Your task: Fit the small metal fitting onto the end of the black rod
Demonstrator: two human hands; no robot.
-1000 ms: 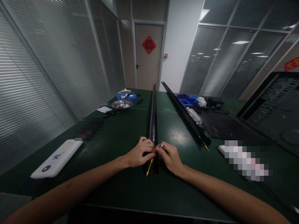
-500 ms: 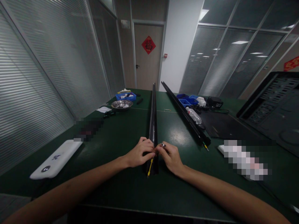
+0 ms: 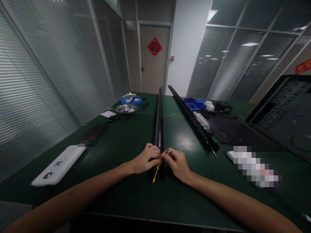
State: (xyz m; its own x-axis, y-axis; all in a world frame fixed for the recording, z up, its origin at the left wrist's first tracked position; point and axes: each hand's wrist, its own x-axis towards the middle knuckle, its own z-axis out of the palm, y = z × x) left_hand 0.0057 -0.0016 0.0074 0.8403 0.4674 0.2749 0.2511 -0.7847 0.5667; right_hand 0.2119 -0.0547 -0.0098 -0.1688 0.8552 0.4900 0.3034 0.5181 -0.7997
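Note:
A long black channel-shaped rail (image 3: pixel 159 126) lies lengthwise on the green table, its near end between my hands. My left hand (image 3: pixel 148 158) rests over that end with fingers closed in a pinch. Opposite it, my right hand (image 3: pixel 177 163) pinches with thumb and forefinger at the same spot; a ring shows on one finger. What the fingertips hold is too small and covered to make out. A yellow wire (image 3: pixel 155 174) with a terminal at its tip sticks out of the rail's end, just below the fingers.
A second black rail (image 3: pixel 191 119) with a green-yellow wire (image 3: pixel 214 152) lies to the right. Beyond it are blue bins (image 3: pixel 191 106) and a plastic bottle (image 3: pixel 202 120). Leftward stand a metal bowl (image 3: pixel 126 109), a blue basket (image 3: pixel 131 101) and a white device (image 3: pixel 58 166).
The yellow wire's free tip has shifted very slightly to the left. Both hands stay at the rail's near end, almost unmoved.

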